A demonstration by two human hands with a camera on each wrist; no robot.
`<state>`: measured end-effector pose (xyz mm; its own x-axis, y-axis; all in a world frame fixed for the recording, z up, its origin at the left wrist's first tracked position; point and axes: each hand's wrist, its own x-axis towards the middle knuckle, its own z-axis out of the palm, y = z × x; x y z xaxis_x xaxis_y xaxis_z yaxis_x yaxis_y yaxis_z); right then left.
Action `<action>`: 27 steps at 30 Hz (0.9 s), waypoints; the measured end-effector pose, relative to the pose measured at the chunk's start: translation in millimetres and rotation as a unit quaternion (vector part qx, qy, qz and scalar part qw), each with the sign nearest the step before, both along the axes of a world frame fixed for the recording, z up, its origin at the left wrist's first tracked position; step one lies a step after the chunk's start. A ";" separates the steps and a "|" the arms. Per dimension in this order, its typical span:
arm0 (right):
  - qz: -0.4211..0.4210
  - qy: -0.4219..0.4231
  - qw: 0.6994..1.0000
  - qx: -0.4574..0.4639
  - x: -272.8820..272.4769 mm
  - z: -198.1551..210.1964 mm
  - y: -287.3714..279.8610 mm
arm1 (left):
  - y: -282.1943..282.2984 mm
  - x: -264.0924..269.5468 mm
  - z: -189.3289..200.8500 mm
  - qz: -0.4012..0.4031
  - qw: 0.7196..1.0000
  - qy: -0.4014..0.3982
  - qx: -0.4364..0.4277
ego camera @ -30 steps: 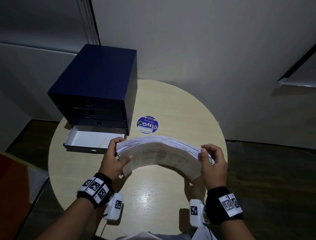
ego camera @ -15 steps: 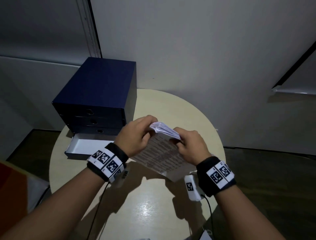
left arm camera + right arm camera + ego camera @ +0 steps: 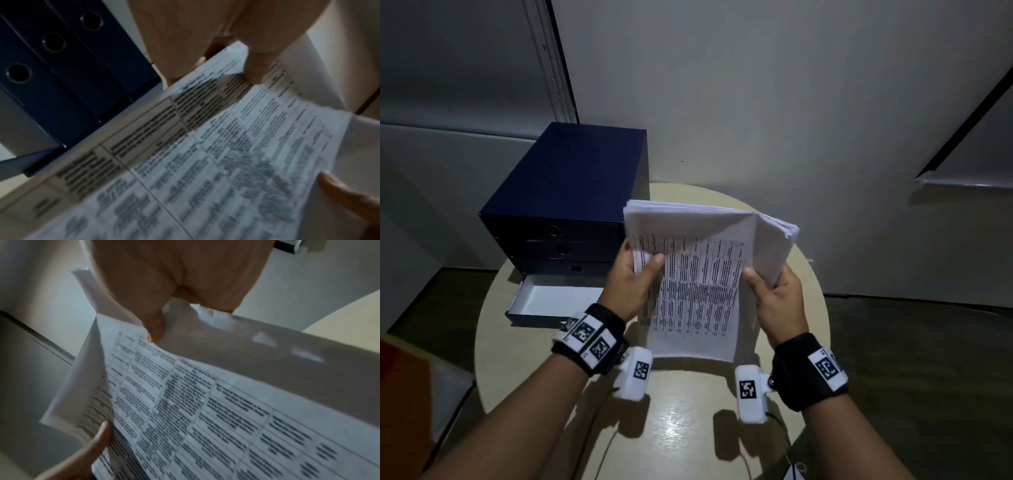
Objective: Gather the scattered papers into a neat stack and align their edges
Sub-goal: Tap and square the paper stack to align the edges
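Note:
A thick stack of printed papers [image 3: 698, 274] stands upright on its short edge over the round table [image 3: 688, 411], table text facing me. My left hand [image 3: 631, 277] grips its left edge, thumb across the front sheet. At the stack's right side my right hand [image 3: 774, 291] grips, where the sheets bend back. The left wrist view is filled by the blurred papers [image 3: 205, 162] under the left hand [image 3: 205, 40]. In the right wrist view the papers [image 3: 205, 410] lie under the right hand [image 3: 174, 280], and a fingertip of the other hand [image 3: 100, 433] shows at the lower left.
A dark blue drawer box [image 3: 565, 198] stands at the table's back left, its bottom drawer [image 3: 551, 301] pulled out and white inside. Grey walls close in behind the table. The table's rim [image 3: 482, 342] curves near my left wrist.
The stack was bowed flat between my hands, then turned; now it stands upright and taller, with my hands lower on its side edges. My head has tilted up slightly.

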<state>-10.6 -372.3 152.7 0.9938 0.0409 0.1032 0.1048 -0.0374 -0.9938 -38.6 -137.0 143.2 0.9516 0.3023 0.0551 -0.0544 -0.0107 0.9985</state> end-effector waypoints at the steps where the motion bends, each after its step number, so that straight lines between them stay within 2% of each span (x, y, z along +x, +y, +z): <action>1: -0.013 0.008 1.000 -0.004 -1.8 -6.2 0.5 | -4.4 -2.2 -2.1 0.006 1.000 0.002 0.014; 6: 0.005 0.034 0.995 -0.089 -19.7 -35.2 -0.5 | -18.3 -23.4 -26.0 -0.005 0.995 0.008 0.103; 10: 0.002 0.015 0.996 -0.087 -23.2 -32.6 2.8 | -15.8 -25.8 -31.2 0.006 0.996 0.028 0.082; 15: -0.059 -0.042 0.996 -0.057 -16.4 -15.2 13.8 | -15.6 -22.3 -12.5 0.008 0.999 -0.042 0.029; 18: -0.112 -0.087 0.988 -0.062 -8.1 -2.3 21.1 | -15.3 -13.5 2.5 0.039 0.995 -0.090 0.017; 23: -0.182 -0.068 0.980 -0.039 1.7 5.4 28.9 | -14.6 3.0 5.6 0.106 0.991 -0.080 0.032; 27: -0.193 -0.066 0.979 -0.027 4.3 4.2 26.6 | -16.9 3.1 8.1 0.112 0.990 -0.075 0.040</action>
